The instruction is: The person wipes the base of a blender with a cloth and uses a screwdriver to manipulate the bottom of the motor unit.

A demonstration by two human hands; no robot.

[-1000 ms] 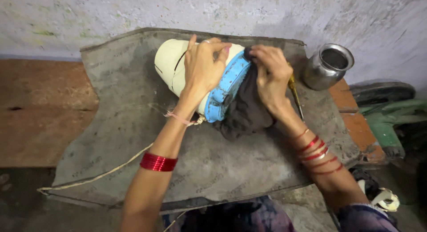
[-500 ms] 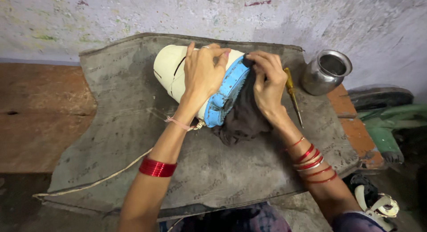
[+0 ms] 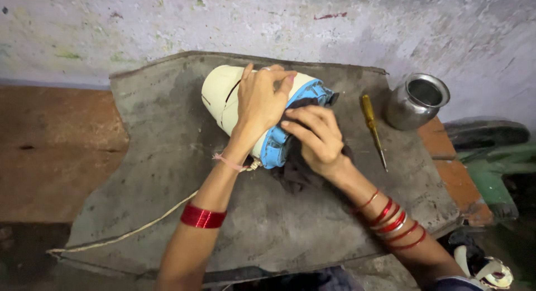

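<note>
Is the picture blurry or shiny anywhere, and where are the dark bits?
In the head view, the left hand and the cream and blue appliance look sharp; light is soft and dim, with no harsh shadows. The steel pot shows a mild gleam on its rim. The dark cloth under the right hand loses detail, and the bottom corners go murky.

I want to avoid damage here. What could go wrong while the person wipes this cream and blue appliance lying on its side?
1. The appliance is rounded and lies on its side under the left hand; it may roll if the grip loosens.
2. The right hand presses a dark cloth at the blue base; the cloth could snag there.
3. The screwdriver lies close to the right forearm; it might get knocked.
</note>
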